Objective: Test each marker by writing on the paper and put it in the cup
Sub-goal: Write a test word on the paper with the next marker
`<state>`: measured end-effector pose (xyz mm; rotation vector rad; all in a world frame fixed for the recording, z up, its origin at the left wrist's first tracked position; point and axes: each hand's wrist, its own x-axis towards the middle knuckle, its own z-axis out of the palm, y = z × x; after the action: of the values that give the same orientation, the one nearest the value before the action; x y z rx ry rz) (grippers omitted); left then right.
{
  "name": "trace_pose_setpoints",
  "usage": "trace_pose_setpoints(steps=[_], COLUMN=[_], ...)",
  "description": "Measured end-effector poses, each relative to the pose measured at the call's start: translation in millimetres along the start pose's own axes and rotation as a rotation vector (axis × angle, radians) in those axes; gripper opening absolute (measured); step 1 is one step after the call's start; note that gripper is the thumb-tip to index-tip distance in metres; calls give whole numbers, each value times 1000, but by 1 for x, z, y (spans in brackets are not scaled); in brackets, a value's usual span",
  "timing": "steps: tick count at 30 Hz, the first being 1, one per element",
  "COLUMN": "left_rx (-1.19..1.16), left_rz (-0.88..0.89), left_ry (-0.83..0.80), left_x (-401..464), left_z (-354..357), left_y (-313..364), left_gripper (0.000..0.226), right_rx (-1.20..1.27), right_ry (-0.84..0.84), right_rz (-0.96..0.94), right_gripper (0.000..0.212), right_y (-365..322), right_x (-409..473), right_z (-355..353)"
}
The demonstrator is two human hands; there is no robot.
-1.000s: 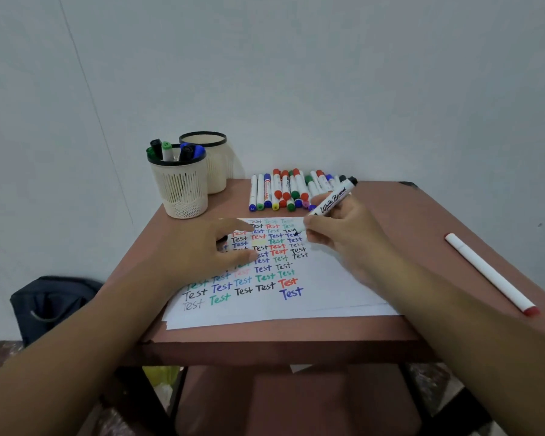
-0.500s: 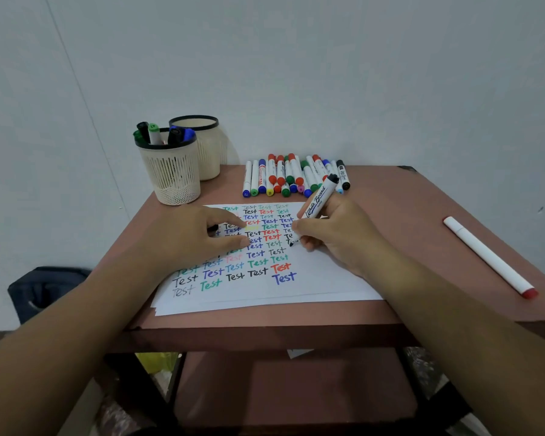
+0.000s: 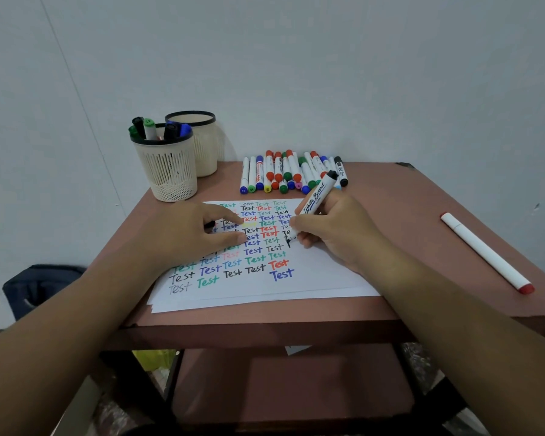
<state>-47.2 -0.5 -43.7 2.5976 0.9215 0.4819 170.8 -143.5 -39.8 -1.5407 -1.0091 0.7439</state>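
writing another "test" right now, right hand (image 3: 334,228) pinching a black whiteboard marker (image 3: 315,199) with its tip down on the paper (image 3: 312,278), while the left hand (image 3: 183,237) lies flat holding the sheet, fingers loosely spread. the page is already mostly full of colored words. the front cup (image 3: 166,165) at 11 o'clock holds only a handful of markers, the cup behind it (image 3: 202,143) looks empty from here. a big pile of markers (image 3: 290,171) waits at 12 o'clock plus one red-capped marker (image 3: 485,251) at 3 o'clock, so i'd guess loads left.

Matt paper (image 3: 312,278) on smooth table (image 3: 390,196) (cup (image 3: 167,171) ribbed plastic).
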Motion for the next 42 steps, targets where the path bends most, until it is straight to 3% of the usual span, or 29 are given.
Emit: trace_pose_setpoints(steps=[11, 23, 42], left_rx=[16, 19, 10], left_rz=[-6, -18, -8], left_ry=[-9, -11, -5], left_x=[0, -2, -1], left_z=[-1, -2, -1], left_y=[2, 5, 1], left_gripper=[46, 46, 55], right_rx=[-69, -79, -89], right_ry=[77, 49, 71], right_rz=[-40, -7, -14], right_gripper=[15, 24, 13], right_y=[-3, -4, -3], right_x=[-5, -6, -5], right_z=[-1, 1, 1])
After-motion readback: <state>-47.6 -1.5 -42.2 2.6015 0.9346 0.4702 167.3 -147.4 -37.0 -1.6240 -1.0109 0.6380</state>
